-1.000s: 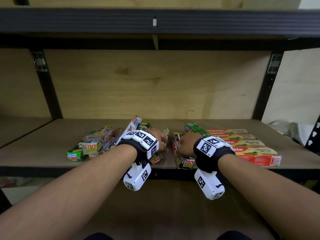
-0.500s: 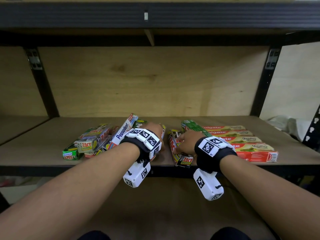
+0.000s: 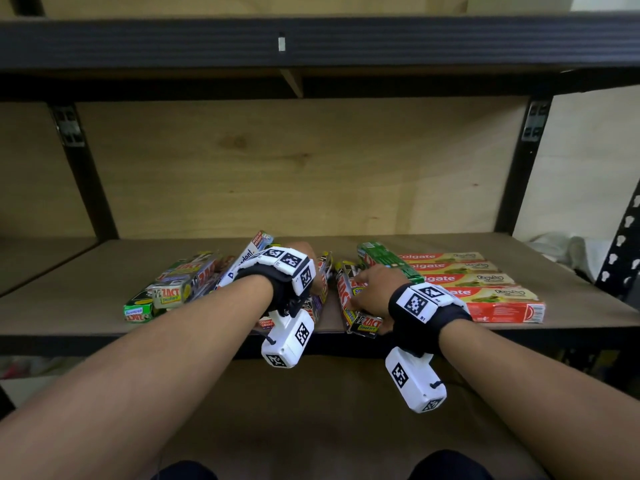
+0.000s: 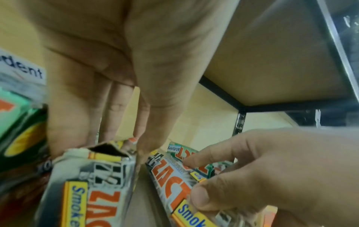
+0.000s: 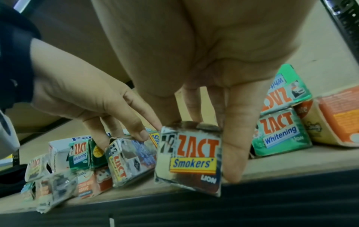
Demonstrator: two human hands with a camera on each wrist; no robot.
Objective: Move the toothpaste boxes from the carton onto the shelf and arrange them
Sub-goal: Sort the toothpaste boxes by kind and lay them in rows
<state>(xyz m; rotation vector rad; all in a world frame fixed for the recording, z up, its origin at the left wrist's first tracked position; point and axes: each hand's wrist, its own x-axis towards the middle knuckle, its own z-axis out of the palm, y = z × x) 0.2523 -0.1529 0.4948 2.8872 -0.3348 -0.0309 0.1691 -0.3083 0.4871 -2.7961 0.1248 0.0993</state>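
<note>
Two grey Zact Smokers boxes lie side by side at the front middle of the wooden shelf. My left hand grips the left Zact Smokers box between thumb and fingers at its torn end. My right hand pinches the right Zact Smokers box, thumb on one side and fingers over the top; its near end sits at the shelf's front edge. A white Pepsodent box leans on a loose pile of Zact boxes left of my left hand. No carton is in view.
Several red Colgate boxes lie in a neat row on the right, with green Zact Whitening boxes against them. A black metal rail runs along the shelf front. Upright posts and an upper shelf frame the bay.
Both hands have stayed on their Zact Smokers boxes. The right box has slid slightly toward the front edge. My head has moved a little.
</note>
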